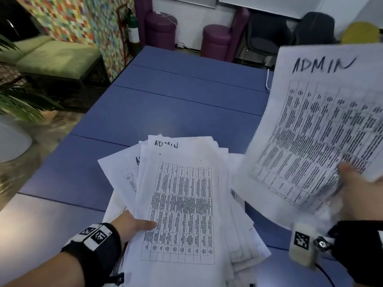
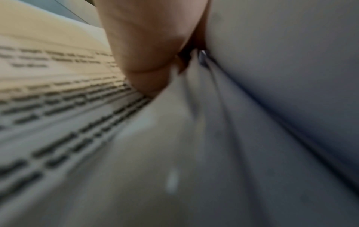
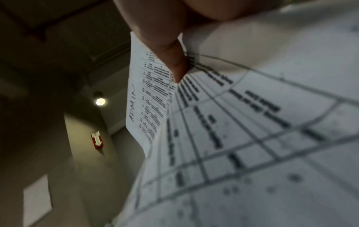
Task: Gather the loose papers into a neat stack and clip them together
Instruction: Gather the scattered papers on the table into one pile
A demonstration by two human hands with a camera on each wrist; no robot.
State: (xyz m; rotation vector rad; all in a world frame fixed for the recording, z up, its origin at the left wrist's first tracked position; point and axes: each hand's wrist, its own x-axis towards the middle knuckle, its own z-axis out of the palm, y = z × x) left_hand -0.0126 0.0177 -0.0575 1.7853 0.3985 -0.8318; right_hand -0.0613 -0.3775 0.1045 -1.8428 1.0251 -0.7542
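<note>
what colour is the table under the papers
Blue, with thin dark seam lines across the table; the head view shows it best.

I saw white papers [image 1: 178, 204] printed with black grid tables and black handwritten "ADMIN", on a blue table [image 1: 165, 96]. Behind stood purple stools [image 1: 160, 30], a green sofa [image 1: 51, 56] and a multicoloured mosaic wall [image 1: 68, 19].

loose white printed paper sheets [image 1: 180, 206]: thin matt paper, black table print, fanned edges | lifted white "ADMIN" sheet [image 1: 323, 125]: same matt paper, limp, curved | blue tabletop [image 1: 165, 100]: smooth, faint sheen, seamed panels | black wrist bands [image 1: 97, 249]: matt cloth | green bench cushion [image 1: 56, 56]: matt fabric
</note>
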